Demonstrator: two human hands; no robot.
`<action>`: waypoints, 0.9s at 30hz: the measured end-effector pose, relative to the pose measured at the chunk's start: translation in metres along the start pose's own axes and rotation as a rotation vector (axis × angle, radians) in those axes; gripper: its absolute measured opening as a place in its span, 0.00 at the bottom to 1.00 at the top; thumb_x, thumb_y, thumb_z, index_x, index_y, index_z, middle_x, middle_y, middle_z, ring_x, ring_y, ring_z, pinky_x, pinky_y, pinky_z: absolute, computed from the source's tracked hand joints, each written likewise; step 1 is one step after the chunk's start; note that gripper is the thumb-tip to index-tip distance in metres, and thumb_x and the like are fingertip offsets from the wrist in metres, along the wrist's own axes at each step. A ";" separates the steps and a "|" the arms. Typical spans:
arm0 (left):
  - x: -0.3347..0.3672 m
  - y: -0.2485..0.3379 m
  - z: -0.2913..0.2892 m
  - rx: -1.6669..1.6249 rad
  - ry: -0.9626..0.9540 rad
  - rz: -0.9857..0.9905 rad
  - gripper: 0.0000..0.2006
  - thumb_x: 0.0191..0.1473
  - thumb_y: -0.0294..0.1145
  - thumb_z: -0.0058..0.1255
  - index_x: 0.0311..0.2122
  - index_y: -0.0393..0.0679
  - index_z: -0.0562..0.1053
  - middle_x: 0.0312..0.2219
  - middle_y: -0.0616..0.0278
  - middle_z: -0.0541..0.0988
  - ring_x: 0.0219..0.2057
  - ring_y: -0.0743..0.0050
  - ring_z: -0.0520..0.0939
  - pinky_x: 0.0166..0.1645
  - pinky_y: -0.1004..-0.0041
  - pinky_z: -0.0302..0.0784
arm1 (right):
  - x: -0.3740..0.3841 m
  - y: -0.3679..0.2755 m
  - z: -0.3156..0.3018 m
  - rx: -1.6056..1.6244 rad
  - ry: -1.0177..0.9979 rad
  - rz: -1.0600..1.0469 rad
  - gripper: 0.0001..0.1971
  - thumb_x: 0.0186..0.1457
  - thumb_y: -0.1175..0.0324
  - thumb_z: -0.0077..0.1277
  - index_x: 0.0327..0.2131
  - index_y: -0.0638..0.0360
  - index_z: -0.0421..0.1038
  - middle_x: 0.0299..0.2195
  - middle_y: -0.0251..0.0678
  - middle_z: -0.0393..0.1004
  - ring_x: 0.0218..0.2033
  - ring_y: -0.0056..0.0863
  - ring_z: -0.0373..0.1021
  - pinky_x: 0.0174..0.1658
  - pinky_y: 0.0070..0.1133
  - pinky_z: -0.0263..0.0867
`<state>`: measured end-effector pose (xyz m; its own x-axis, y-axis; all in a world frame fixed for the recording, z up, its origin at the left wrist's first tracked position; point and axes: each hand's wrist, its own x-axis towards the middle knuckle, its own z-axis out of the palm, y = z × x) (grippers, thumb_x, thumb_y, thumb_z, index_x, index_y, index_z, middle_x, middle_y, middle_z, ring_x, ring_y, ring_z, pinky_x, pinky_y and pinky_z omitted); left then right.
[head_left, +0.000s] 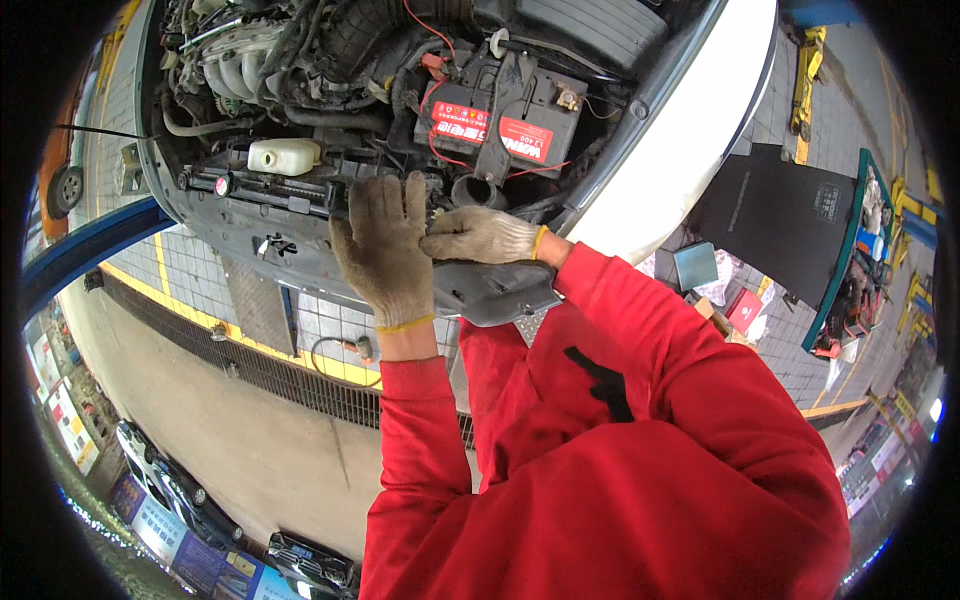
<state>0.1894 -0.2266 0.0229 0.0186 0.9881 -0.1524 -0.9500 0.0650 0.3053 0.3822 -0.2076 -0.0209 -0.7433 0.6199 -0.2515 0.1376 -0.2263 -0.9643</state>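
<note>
Both hands wear dirty grey-beige knitted work gloves with yellow cuffs, over the front edge of a car's engine bay. My left hand is raised with its fingers stretched upward, holding nothing. From the right, my right hand reaches across, fingers flat and close together, their tips against the side of the left glove. No object shows in it. Just beyond the hands are a black pipe opening and the black front panel. Farther back sits a car battery with red labels and red wires around it.
A cream plastic reservoir lies left of the battery, near the engine. The white fender borders the bay. On the right stands a tool cart beside a black mat. Boxes and a floor grate are below.
</note>
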 end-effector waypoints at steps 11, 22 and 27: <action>0.026 -0.009 0.007 0.702 0.130 0.028 0.31 0.84 0.49 0.32 0.79 0.37 0.60 0.77 0.47 0.66 0.80 0.50 0.64 0.85 0.45 0.54 | -0.002 0.007 0.008 0.026 0.056 -0.020 0.23 0.78 0.53 0.57 0.59 0.64 0.82 0.51 0.44 0.86 0.51 0.35 0.82 0.59 0.30 0.76; 0.017 0.075 0.025 1.306 0.495 0.169 0.19 0.78 0.42 0.60 0.63 0.40 0.83 0.49 0.64 0.90 0.43 0.76 0.90 0.41 0.75 0.85 | -0.005 -0.006 0.017 0.195 0.161 0.267 0.22 0.81 0.58 0.51 0.67 0.63 0.75 0.44 0.36 0.83 0.41 0.23 0.78 0.46 0.25 0.76; -0.027 0.062 -0.020 1.966 0.195 0.063 0.19 0.76 0.41 0.60 0.61 0.40 0.82 0.48 0.56 0.90 0.48 0.60 0.90 0.53 0.62 0.85 | -0.004 0.006 0.010 -0.042 0.144 0.246 0.21 0.74 0.61 0.52 0.63 0.60 0.82 0.43 0.50 0.88 0.43 0.36 0.86 0.50 0.34 0.79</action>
<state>0.1239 -0.2519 0.0271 -0.1540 0.9776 -0.1433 0.6502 0.2095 0.7303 0.3796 -0.2191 -0.0246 -0.5839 0.6512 -0.4848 0.3312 -0.3541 -0.8746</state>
